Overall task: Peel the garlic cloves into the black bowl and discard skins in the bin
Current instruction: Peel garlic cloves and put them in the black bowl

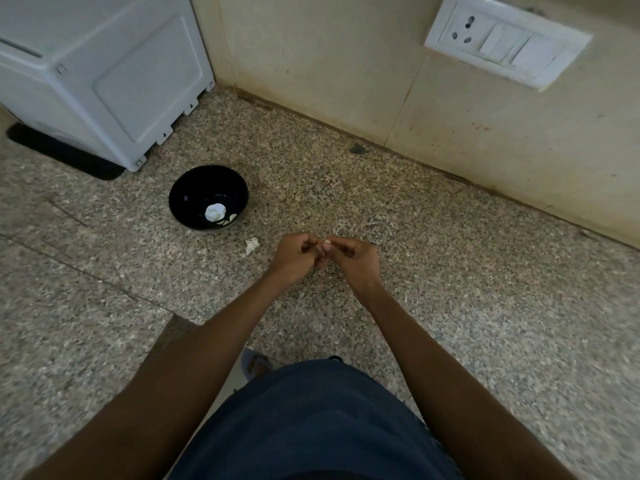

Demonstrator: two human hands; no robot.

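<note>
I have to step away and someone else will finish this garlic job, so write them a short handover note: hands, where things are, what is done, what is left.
Left hand and right hand: held together above the floor, both pinching one garlic cloves piece between the fingertips, apparently mid-peel.
Black bowl: on the speckled floor, ahead and to the left of the hands, with white garlic inside.
Skin scrap: lying on the floor between bowl and hands.
Done: some garlic is in the bowl.
Left: finish this clove, drop it in the bowl, collect the scrap. No bin is in view.
</note>
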